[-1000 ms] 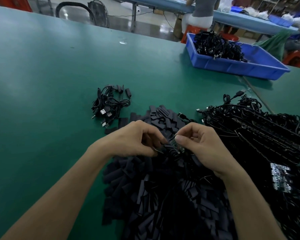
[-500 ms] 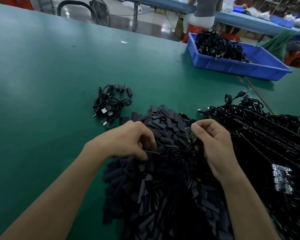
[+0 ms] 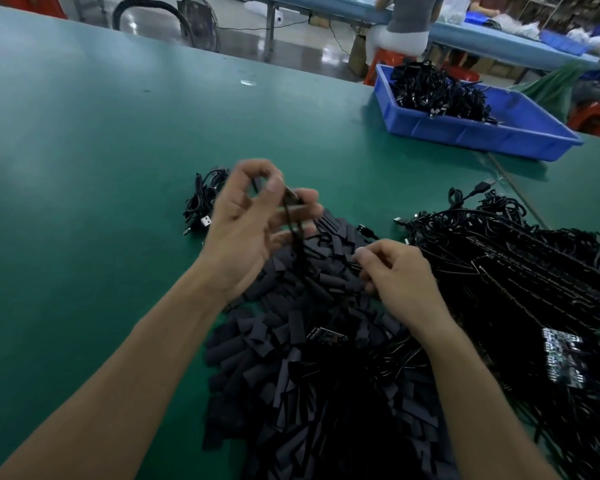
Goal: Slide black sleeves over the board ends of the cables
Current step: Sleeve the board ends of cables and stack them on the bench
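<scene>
My left hand [image 3: 253, 220] is up off the desk [image 3: 84, 168], fingers [image 3: 274, 185] pinching the blurred top end of a black cable [image 3: 294, 226]. At its 4 o'clock, my right hand [image 3: 399, 278] pinches a thin strand. The sleeves [image 3: 309, 393] lie heaped at 6 o'clock, the cable heap [image 3: 516, 271] at 3, and the blue tray [image 3: 482, 133] at 1.

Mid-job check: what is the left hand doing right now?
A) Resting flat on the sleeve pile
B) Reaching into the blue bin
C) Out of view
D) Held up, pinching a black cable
D: the left hand is up above the pile of black sleeves, its thumb and fingers pinching a black cable that hangs down towards the pile.
</scene>
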